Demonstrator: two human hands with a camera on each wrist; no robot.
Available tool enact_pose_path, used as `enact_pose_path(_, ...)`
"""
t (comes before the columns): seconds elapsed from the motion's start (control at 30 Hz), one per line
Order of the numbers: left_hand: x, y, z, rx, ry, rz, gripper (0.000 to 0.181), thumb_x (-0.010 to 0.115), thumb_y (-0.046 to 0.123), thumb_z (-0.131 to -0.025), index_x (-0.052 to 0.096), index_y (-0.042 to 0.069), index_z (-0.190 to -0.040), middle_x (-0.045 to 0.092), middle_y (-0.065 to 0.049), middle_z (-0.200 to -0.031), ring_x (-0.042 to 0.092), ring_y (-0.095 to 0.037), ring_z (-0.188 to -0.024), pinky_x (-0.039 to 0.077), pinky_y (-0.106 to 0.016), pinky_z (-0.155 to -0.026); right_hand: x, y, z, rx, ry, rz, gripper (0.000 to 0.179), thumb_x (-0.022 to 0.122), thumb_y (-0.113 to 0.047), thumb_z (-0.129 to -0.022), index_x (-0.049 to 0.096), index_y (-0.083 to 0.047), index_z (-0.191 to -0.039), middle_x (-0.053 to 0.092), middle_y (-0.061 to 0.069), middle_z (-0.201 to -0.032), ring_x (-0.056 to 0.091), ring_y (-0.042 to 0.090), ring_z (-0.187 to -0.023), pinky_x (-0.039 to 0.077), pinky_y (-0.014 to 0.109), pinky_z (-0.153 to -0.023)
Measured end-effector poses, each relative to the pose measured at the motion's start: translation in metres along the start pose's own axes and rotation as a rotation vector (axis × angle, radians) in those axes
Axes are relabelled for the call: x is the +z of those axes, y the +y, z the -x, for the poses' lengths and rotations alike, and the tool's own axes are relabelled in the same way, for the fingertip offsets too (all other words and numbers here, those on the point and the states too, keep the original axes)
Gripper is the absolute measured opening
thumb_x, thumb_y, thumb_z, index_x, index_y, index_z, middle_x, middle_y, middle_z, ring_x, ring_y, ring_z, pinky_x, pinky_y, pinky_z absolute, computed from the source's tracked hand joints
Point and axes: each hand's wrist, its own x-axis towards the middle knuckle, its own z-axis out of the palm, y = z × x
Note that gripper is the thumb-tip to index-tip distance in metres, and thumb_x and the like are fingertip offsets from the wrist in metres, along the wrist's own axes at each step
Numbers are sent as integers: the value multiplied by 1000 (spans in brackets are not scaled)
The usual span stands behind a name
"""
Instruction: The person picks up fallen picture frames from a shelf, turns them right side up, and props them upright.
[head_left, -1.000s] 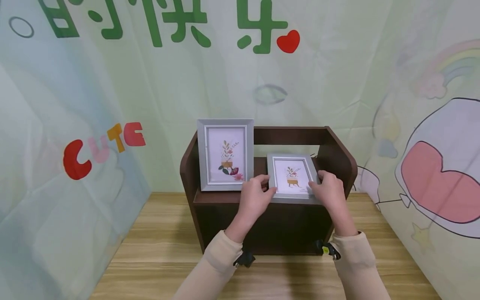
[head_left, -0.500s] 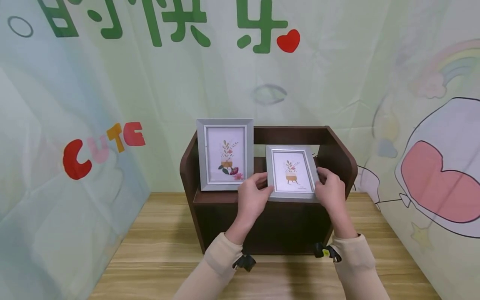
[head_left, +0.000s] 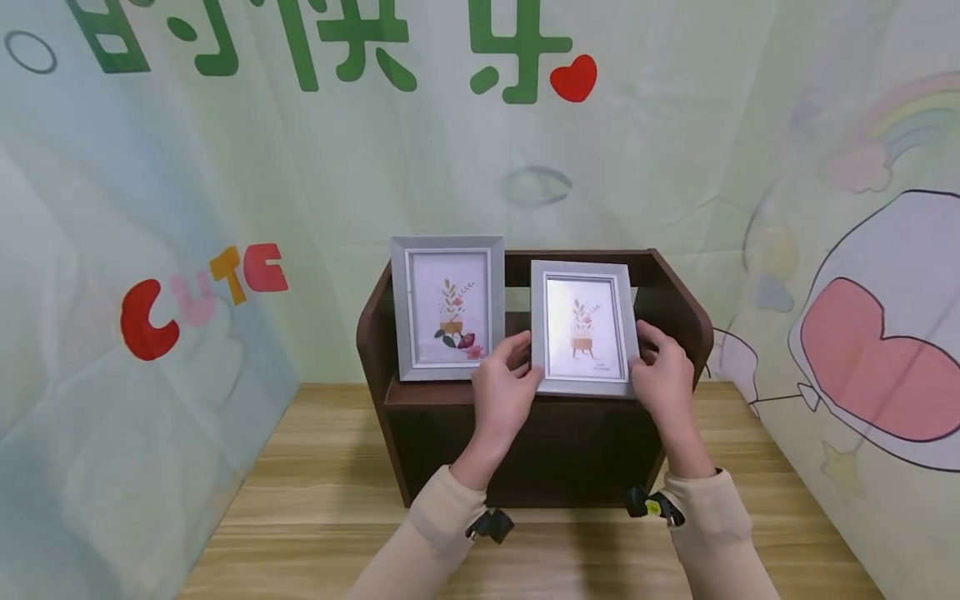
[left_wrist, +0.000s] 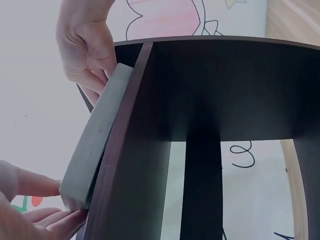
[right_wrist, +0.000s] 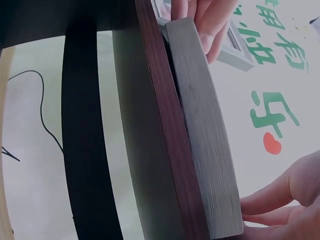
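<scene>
A grey picture frame with a potted-plant print leans back on the right part of the dark brown shelf's top board. My left hand pinches its lower left edge, thumb in front and fingers behind. On the opposite edge my right hand grips it the same way. In the left wrist view the frame's bottom edge lies along the shelf's front edge. The right wrist view shows that bottom edge too, with fingers at both ends. A second grey picture frame stands upright to the left.
The dark brown shelf has raised side panels and a back rail. It stands on a wood-grain tabletop. A printed cloth backdrop closes in the back and both sides.
The right picture frame has tipped up from nearly flat to a steeper lean, its top edge rising. Both hands have kept hold of its sides. The left frame stays put.
</scene>
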Motion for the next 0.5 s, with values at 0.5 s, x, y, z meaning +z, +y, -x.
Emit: enact_pose_path(0.5,0,6,-14,13,-2,-62,45,69,-1,-81,61,2,-124,66,-15,-118,66,-24,-104,55,-34,-84,3,1,0,-70,77,-179,48,52,6,-89,50,-8,-135,52,13,-136,56,30,-121,46,43,-100)
